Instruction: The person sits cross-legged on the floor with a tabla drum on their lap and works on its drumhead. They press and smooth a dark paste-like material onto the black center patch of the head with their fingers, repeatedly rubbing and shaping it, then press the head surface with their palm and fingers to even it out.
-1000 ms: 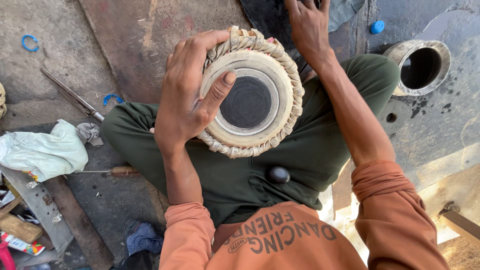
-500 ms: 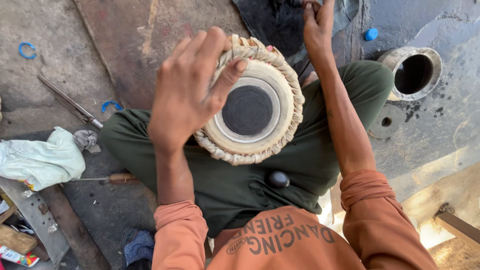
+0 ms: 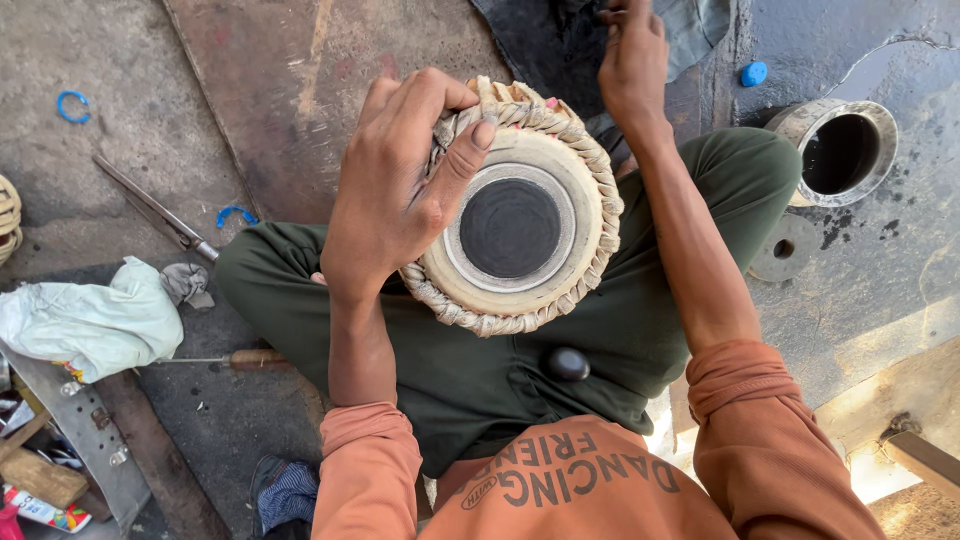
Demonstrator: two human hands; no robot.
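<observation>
The small hand drum (image 3: 512, 228), its pale skin ringed by a braided leather hoop and marked with a black centre patch, rested on the lap of a person seated cross-legged on the floor (image 3: 120, 160). The left hand (image 3: 395, 195) clasped the drum's rim, fingers curled over the braid and the thumb pressed onto the skin, apparently steadying it while the head was worked. The right hand (image 3: 632, 62) reached beyond the drum toward dark cloth, its fingers bunched together; what it held could not be told. Any next move would seem to call for a firm hold on the rim. A long metal tool (image 3: 150, 210), a crumpled pale cloth (image 3: 90, 322) and a screwdriver (image 3: 240, 360) lay on the stained floor, a metal pot (image 3: 838, 152) at the far right.
</observation>
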